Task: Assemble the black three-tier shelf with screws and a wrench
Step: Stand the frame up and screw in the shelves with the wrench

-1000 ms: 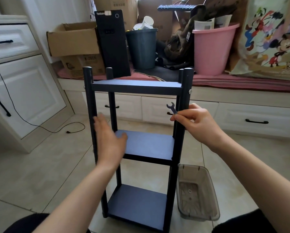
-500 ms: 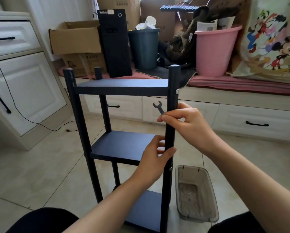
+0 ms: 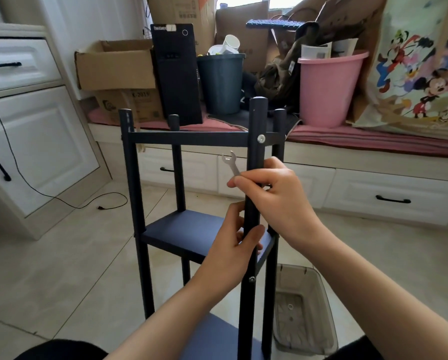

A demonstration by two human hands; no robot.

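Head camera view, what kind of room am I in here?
Probably a room in a home used partly for storage: white built-in drawers under a cushioned window bench piled with cardboard boxes, a pink bucket and a black computer tower.

Single head-worn camera, close above the fingers (image 3: 239,181), facing forward and down past them to the floor (image 3: 62,255).

i see the shelf (image 3: 181,231) in matt black painted metal, its screw (image 3: 261,138) bright steel. the wrench (image 3: 231,163) is shiny bare metal. at 5 o'clock the tray (image 3: 321,302) is smoky translucent plastic; floor tiles (image 3: 62,255) look glossy.
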